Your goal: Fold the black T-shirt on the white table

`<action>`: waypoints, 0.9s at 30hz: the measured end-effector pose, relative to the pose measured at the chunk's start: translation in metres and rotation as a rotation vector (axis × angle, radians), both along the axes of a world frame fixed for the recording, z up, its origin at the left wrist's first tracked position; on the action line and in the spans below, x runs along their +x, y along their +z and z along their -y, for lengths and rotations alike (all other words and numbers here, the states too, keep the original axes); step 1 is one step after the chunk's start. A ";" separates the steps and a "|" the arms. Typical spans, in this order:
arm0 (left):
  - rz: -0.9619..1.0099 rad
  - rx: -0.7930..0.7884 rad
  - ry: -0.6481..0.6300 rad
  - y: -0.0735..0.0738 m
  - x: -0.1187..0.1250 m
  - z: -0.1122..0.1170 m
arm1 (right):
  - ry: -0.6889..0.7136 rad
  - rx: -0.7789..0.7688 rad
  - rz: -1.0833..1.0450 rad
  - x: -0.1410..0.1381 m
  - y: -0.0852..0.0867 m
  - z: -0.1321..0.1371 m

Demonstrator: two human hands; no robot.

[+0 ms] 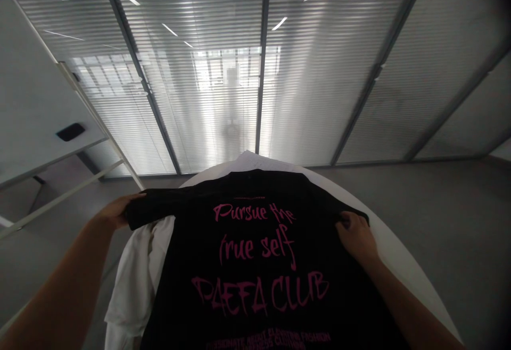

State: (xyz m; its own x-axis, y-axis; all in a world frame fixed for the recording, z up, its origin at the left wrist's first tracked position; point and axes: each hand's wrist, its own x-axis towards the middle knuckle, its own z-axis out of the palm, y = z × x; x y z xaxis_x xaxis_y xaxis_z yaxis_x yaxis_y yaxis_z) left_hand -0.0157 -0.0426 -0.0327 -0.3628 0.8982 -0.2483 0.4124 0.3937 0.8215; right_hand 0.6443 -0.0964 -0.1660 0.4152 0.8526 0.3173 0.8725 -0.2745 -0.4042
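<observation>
A black T-shirt (247, 265) with pink lettering is spread out across a round white table (399, 257), its neckline at the far side. My left hand (117, 211) grips the end of the left sleeve, which it stretches out past the table's edge. On the other side, my right hand (356, 233) is closed on the cloth near the right sleeve, with the fingertips partly hidden. The shirt's lower part runs out of view at the bottom.
White cloth (133, 286) hangs over the table's left side. A sheet of paper (259, 161) lies at the far edge. A whiteboard on a frame (85, 92) stands at left; a glass wall with blinds (219, 89) rises behind the table.
</observation>
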 end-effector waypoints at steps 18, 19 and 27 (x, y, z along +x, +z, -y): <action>-0.391 0.366 -0.231 0.087 0.177 -0.052 | 0.021 -0.005 0.040 -0.002 0.004 0.001; -0.516 0.357 -0.282 0.080 0.192 -0.057 | 0.022 -0.005 0.033 -0.002 0.005 0.001; -0.872 0.016 -0.611 -0.011 0.261 -0.061 | 0.040 0.017 -0.030 -0.003 0.007 0.003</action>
